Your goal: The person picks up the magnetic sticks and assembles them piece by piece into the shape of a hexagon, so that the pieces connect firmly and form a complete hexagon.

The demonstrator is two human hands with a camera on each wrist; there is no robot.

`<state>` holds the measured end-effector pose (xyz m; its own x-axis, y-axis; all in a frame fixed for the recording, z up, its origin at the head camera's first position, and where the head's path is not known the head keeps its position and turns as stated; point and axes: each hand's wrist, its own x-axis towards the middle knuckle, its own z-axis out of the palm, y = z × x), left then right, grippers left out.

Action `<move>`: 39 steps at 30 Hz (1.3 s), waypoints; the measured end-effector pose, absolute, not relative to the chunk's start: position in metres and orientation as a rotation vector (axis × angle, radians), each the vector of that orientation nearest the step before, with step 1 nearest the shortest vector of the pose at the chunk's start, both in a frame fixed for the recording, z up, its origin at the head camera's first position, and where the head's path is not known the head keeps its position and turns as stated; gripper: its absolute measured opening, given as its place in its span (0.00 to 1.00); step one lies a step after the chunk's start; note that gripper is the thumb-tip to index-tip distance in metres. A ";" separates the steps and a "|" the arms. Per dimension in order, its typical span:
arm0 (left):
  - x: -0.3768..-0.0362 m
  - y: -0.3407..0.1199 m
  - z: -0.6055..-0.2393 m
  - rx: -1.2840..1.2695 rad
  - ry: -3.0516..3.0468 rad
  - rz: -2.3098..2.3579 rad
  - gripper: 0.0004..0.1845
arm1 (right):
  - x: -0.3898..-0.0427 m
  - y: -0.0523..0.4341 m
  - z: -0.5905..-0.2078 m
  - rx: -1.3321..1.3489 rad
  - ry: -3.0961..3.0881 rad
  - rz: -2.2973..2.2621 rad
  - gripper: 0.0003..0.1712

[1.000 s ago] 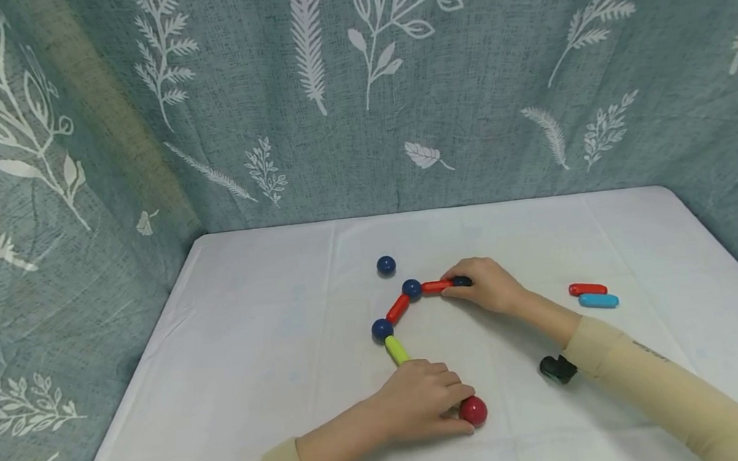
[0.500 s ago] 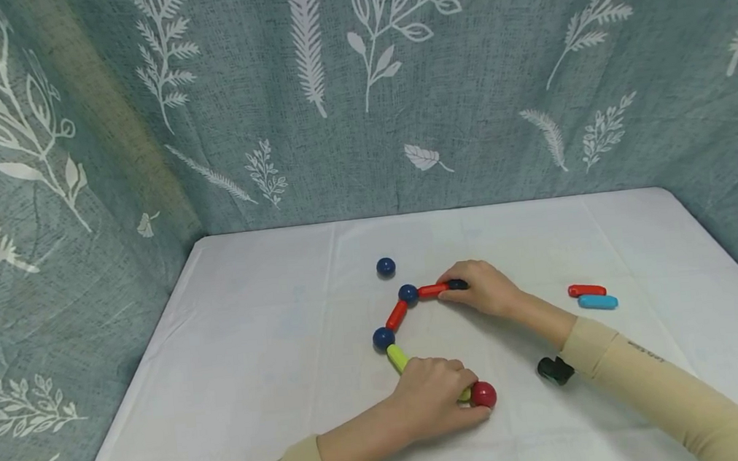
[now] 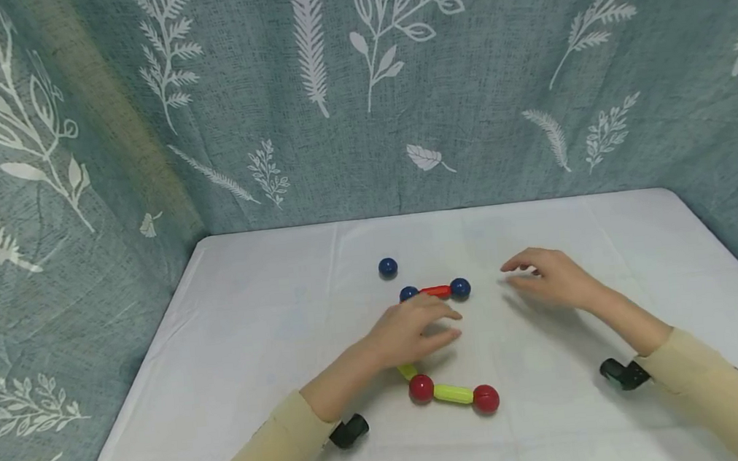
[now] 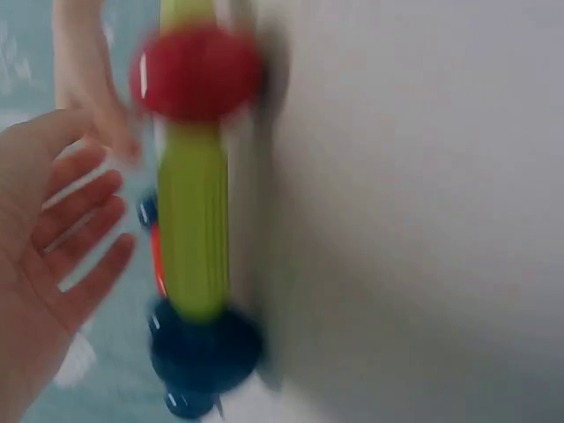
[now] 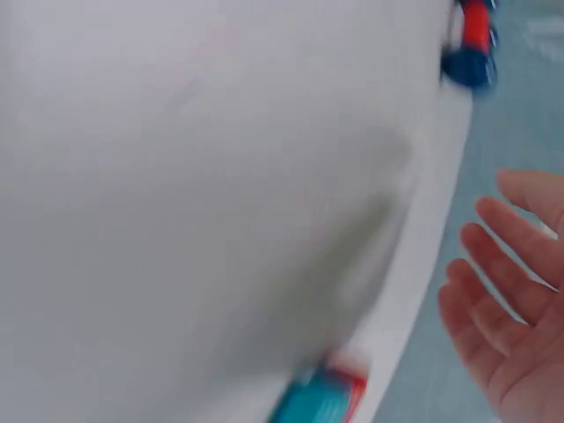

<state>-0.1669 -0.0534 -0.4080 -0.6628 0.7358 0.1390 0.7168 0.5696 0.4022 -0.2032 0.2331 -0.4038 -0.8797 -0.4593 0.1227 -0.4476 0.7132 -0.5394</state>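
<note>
A chain of balls and rods lies on the white table. At its far end a red rod (image 3: 436, 292) joins two blue balls, the right one (image 3: 460, 289) in plain sight. Its near end has a yellow-green rod (image 3: 453, 394) between two red balls, one left (image 3: 421, 388) and one right (image 3: 485, 400). My left hand (image 3: 410, 329) hovers over the chain's middle, fingers apart, hiding part of it; the left wrist view shows another yellow-green rod (image 4: 194, 225) beside the palm. My right hand (image 3: 554, 276) hangs right of the chain, fingers loosely bent around nothing.
A loose blue ball (image 3: 388, 267) sits behind the chain. In the right wrist view a blue rod (image 5: 313, 401) lies against a red rod (image 5: 351, 374), both largely out of frame. A leaf-patterned cloth (image 3: 350, 166) hangs behind the table (image 3: 250, 307).
Both hands have let go of the chain. The left hand has risen away from the near red ball toward the chain's middle; the right hand has moved right, uncovering the end blue ball.
</note>
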 end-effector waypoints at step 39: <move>-0.214 -0.041 -0.426 0.933 2.782 0.737 0.21 | -0.202 0.203 -0.420 -0.690 2.829 -0.969 0.11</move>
<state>-0.2141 -0.0411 -0.4262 -0.8037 0.5935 0.0433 0.5371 0.6922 0.4820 -0.2021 0.2033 -0.4203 -0.8964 -0.4368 0.0751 -0.3911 0.7000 -0.5975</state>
